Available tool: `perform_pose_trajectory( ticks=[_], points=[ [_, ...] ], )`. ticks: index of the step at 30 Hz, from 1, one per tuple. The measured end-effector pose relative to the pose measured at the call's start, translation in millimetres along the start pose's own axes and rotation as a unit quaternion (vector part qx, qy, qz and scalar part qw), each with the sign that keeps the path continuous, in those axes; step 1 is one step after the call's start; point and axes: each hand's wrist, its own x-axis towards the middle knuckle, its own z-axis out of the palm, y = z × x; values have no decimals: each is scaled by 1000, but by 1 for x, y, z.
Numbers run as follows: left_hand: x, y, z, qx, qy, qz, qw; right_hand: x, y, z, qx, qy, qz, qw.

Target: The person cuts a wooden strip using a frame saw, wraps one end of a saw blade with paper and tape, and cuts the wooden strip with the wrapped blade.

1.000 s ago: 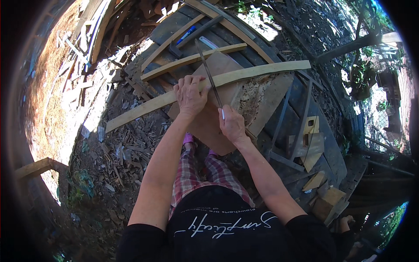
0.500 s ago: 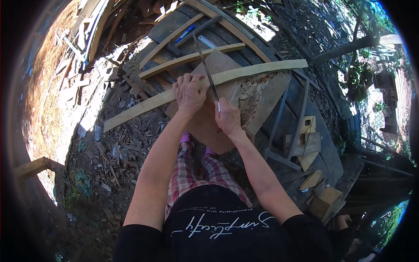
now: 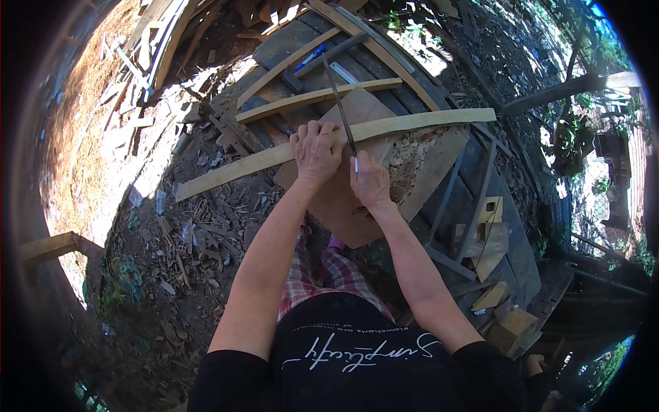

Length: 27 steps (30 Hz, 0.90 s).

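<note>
A long pale wooden strip [image 3: 429, 121] lies across a brown square board [image 3: 343, 213], its left end reaching out past the board. My left hand [image 3: 317, 152] presses down on the strip with its fingers curled over the far edge. Just to its right, my right hand [image 3: 371, 182] is closed round the light handle of what looks like a hand saw [image 3: 341, 103]. The thin dark blade, seen edge-on, crosses over the strip and points away from me. Whether its teeth have cut into the wood is too small to tell.
Beyond the board lie a shorter curved strip [image 3: 322, 99], a blue marker-like tool [image 3: 310, 58] and a dark metal angle [image 3: 343, 49]. Wood offcuts [image 3: 504, 329] and a triangular frame [image 3: 480, 199] sit at right. Another person's hand [image 3: 534, 364] shows at lower right.
The whole view has shifted a little, so everything sits slightly more to the right and lower. My right hand and the saw are somewhat closer to my body relative to the strip.
</note>
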Motion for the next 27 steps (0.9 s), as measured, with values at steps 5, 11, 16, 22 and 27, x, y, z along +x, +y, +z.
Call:
perform_pose_trajectory(
  ticks=[5,11,16,22,27],
  points=[
    [-1,-1,1,-6,6,-7,1000,6,-5,-8,-16,-66,28,997],
    [-1,-1,0,3,5,-4,1000,9,-3,-4,-12,-48,43,998],
    [0,-1,1,-6,6,-8,1000,0,1,-4,-3,-60,28,998],
    [-2,0,0,5,-12,-7,1000,21,6,10,-8,-40,31,999],
    [-7,7,1,5,-38,8,999,10,13,9,11,-88,64,994]
  ],
)
